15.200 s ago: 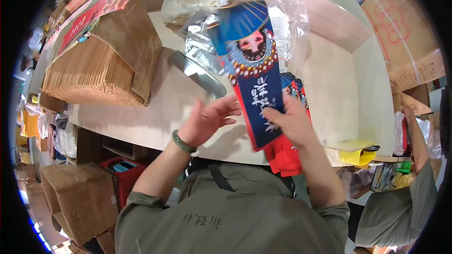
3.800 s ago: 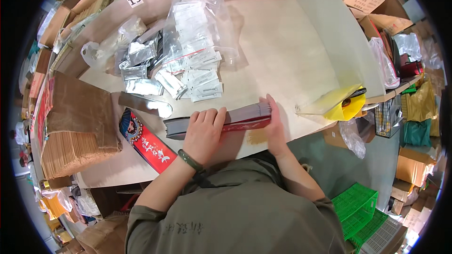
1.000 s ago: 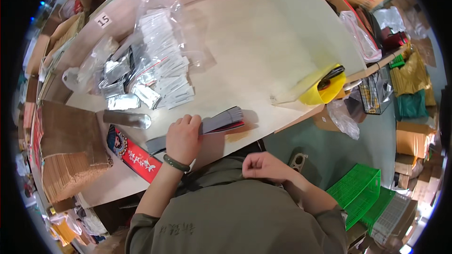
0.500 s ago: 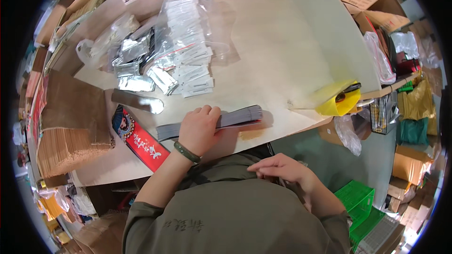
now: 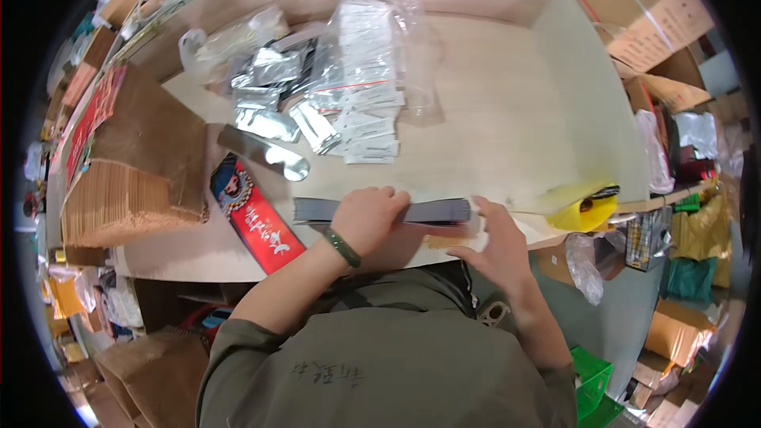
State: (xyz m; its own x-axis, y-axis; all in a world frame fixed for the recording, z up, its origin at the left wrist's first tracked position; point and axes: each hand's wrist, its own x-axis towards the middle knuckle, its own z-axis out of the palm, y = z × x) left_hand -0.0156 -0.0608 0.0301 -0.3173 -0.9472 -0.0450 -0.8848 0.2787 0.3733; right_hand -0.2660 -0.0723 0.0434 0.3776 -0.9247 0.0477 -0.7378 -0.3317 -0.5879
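A long stack of thin, grey-edged flat pieces [image 5: 437, 212] lies near the table's front edge, its kind unclear. My left hand [image 5: 369, 219], with a green bangle at the wrist, is wrapped over the stack's middle. At the right end of it is my right hand [image 5: 501, 247], thumb and fingers apart and holding nothing; whether a fingertip touches the stack I cannot tell. Left of the stack lies a red printed sleeve [image 5: 265, 230] with a costumed figure on it. A shiny metal strip with a rounded end [image 5: 265, 152] rests just beyond.
Behind are a clear bag [image 5: 416, 40] with small white packets [image 5: 369, 123] and several silver foil packets [image 5: 273, 67]. A tall bundle of brown cardboard pieces [image 5: 119, 202] stands at the left. A yellow holder [image 5: 588, 210] sits at the right edge; raised panels border the table.
My right hand has risen from near my waist to the stack's right end, its fingers spreading. My left hand stays on the stack, which now lies straighter across. The view has shifted.
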